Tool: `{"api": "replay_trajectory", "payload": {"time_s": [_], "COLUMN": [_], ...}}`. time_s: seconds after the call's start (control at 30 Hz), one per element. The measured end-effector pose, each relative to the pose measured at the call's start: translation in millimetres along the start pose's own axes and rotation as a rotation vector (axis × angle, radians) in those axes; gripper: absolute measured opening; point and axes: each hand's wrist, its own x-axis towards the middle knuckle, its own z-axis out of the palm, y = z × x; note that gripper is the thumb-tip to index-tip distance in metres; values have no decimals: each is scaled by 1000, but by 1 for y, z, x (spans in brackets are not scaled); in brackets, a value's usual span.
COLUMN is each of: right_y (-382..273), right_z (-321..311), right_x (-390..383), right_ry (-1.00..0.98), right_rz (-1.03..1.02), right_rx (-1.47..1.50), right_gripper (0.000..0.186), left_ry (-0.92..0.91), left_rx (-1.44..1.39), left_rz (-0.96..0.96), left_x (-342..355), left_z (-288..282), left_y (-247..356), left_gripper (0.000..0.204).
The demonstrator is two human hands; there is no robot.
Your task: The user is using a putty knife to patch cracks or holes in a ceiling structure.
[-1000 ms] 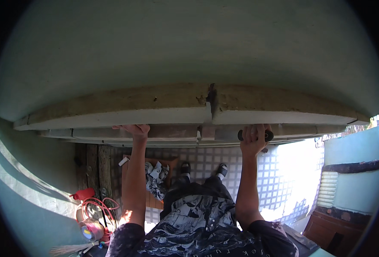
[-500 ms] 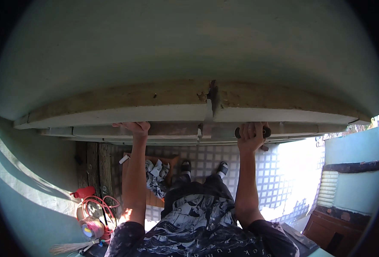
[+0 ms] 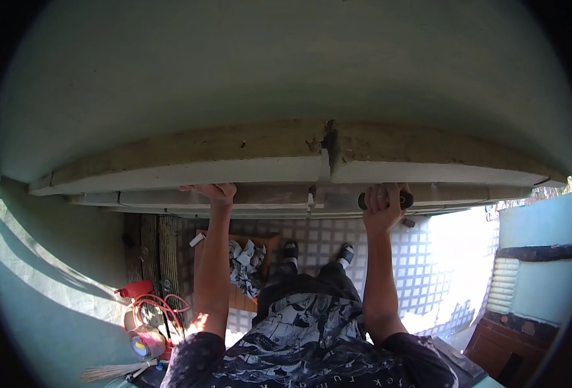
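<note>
Head view: a black tool (image 3: 407, 199) was gripped by the right hand (image 3: 381, 205) at the lower shelf (image 3: 269, 196); the left hand (image 3: 217, 193) was placed along that shelf, whether closed could not be told.

Wall, plastered, dull green (image 3: 286, 58), one, broad and dim, beyond the left fingers (image 3: 219, 190) and right fingers (image 3: 381, 195). Side wall (image 3: 46, 265), pale green, far left of the left fingers, crossed by curved bands of sunlight and shadow. Floor (image 3: 421, 262), light square tiles with grey borders, below both sets of fingers; strong sunlight patch (image 3: 459, 242), lower right of the right fingers. Wall section (image 3: 537, 226), light blue-green with dark horizontal band (image 3: 535, 252), far right of the right fingers.
</note>
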Motion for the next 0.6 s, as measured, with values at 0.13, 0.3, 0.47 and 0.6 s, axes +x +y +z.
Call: {"api": "replay_trajectory", "payload": {"time_s": [0.13,0.3,0.47,0.6], "right_y": [-11,-12,11,4], "right_z": [-8,-1,-4,-7], "right_x": [11,11,4,8], "right_ry": [8,-32,56,65], "right_rz": [20,2,52,-19], "right_rx": [117,31,56,32], "right_gripper": [29,29,28,28], "left_ry": [54,11,36,-30], "left_rx": [-69,-129,-127,-96], "left_rz": [18,-62,-84,-51], "left_x": [2,2,11,6], "left_z": [6,4,4,-1], "left_y": [2,2,11,1], "left_gripper": [65,58,56,61]}}
